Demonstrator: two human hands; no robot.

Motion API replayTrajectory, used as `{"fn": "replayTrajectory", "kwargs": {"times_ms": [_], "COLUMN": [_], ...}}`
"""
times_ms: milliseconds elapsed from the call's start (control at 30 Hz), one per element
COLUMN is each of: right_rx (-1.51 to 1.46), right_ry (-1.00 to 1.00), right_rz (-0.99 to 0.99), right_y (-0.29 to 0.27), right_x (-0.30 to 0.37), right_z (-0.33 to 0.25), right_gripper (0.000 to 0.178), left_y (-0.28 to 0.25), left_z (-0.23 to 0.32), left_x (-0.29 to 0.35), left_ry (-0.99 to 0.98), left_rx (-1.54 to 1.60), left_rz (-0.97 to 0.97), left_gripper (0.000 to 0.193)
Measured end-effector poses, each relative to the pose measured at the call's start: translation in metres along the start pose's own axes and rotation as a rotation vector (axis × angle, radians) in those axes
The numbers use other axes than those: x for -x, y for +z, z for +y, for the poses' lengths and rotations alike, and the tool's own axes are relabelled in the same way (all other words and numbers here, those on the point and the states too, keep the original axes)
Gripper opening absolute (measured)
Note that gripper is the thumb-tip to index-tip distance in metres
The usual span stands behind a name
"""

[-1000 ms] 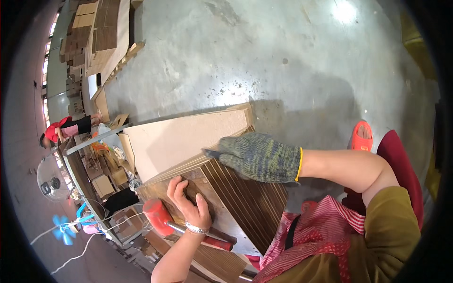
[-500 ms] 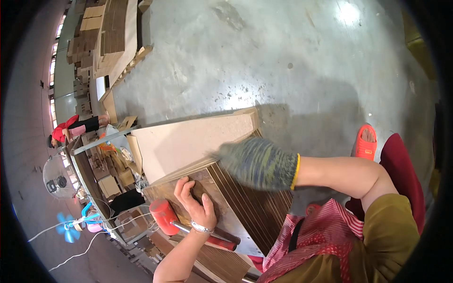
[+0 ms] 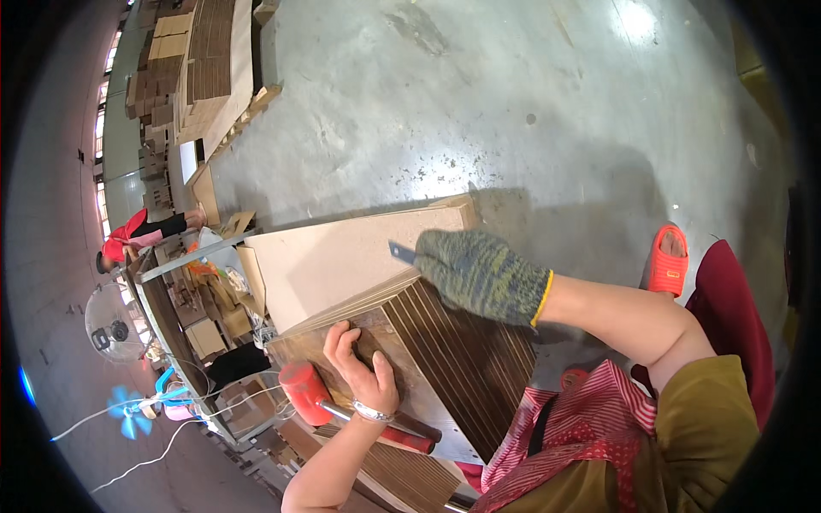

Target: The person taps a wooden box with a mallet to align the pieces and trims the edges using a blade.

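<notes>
My right hand (image 3: 483, 275), in a grey-green knit glove with a yellow cuff, is closed around a knife (image 3: 400, 251). Only its short, flat grey blade sticks out past the fingers; the glove hides the handle. The knife is over the pale top of a light board (image 3: 333, 256), by the upper edge of a stack of dark brown boards (image 3: 457, 372). My bare left hand (image 3: 365, 374) rests on the wood-grained face of that stack, fingers stretched out. Beside its wrist lies a mallet (image 3: 303, 392) with a red head and red-ended handle.
More stacked boards (image 3: 389, 470) sit low in front of me. To the left stands a metal-framed table (image 3: 184, 261) with cardboard pieces, a fan (image 3: 114, 325) and white cables. Another person (image 3: 141, 231) is at its far end. Tall board stacks (image 3: 205, 68) line the far left.
My right hand has moved slightly up and right and slowed from a blur, so the knife blade now shows. My left hand stays on the stack.
</notes>
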State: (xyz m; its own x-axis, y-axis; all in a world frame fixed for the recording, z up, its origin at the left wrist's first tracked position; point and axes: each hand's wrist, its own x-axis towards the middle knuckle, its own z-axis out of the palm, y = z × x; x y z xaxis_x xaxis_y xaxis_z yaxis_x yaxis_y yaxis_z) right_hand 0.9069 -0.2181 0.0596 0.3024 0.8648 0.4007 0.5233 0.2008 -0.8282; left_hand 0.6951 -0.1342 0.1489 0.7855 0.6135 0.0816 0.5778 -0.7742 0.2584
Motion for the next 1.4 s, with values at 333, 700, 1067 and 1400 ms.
{"fn": "replayTrajectory", "kwargs": {"times_ms": [333, 700, 1067, 1400], "right_rx": [-0.089, -0.017, 0.001, 0.083], "right_ry": [-0.158, -0.004, 0.085, -0.012], "right_rz": [0.025, -0.132, -0.219, -0.114], "right_y": [0.018, 0.023, 0.021, 0.037], "right_x": [0.004, 0.012, 0.025, 0.021], "right_z": [-0.017, 0.032, 0.049, 0.074], "right_gripper": [0.042, 0.033, 0.027, 0.04], "left_y": [-0.002, 0.0, -0.001, -0.003], "left_z": [0.0, 0.0, -0.004, -0.008], "left_x": [0.002, -0.002, 0.005, 0.008], "left_ry": [0.005, 0.009, 0.003, -0.018], "left_rx": [0.0, -0.026, -0.002, 0.02], "left_rz": [-0.028, -0.039, -0.084, -0.059], "left_gripper": [0.041, 0.041, 0.043, 0.044]}}
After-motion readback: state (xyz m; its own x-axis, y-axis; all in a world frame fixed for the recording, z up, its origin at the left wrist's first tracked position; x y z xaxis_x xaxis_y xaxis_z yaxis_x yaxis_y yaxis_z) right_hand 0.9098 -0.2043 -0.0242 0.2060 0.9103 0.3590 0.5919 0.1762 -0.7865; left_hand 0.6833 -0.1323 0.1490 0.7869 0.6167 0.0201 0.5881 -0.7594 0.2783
